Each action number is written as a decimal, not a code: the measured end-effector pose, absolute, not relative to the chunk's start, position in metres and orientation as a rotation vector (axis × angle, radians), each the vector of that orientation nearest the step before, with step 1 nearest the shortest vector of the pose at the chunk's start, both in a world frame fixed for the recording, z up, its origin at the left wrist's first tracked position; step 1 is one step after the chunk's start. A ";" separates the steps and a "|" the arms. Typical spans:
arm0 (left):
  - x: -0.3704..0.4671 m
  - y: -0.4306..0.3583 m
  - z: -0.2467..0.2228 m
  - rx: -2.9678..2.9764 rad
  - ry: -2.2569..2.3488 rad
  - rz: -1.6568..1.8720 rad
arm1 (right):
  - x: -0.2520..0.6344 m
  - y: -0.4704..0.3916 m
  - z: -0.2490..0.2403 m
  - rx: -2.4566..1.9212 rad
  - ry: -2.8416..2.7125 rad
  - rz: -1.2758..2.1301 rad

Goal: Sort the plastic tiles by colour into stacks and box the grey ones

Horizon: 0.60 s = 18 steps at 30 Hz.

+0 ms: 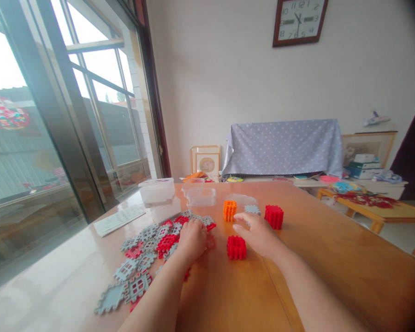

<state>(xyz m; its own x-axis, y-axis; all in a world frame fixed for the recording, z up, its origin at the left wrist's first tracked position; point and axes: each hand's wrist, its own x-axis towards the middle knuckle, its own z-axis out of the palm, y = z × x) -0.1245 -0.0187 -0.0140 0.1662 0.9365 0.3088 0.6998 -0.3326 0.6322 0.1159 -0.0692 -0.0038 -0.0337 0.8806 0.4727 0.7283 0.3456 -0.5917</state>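
My left hand is over the right side of a loose spread of grey and red interlocking plastic tiles. Its fingers curl down out of sight, so any tile in them is hidden. My right hand is held above the table with thumb and forefinger apart and nothing visible between them. Just beyond its fingertips stands an orange stack of notched tiles. Nearer to me, below that hand, is a red stack. Another red stack stands to the right, and a grey stack lies partly behind the hand.
Clear plastic boxes and an open tub stand toward the table's far left. A printed sheet lies near the left edge. The wooden table extends right; beyond it is a low side table bearing red pieces.
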 end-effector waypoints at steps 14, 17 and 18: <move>-0.129 -0.047 0.018 1.016 0.705 0.921 | 0.083 -0.083 0.009 -1.170 -1.619 0.653; -0.125 -0.051 0.021 0.986 0.647 0.865 | 0.080 -0.086 0.015 -1.041 -1.520 0.847; -0.124 -0.052 0.022 0.987 0.641 0.866 | 0.080 -0.087 0.017 -1.022 -1.480 0.900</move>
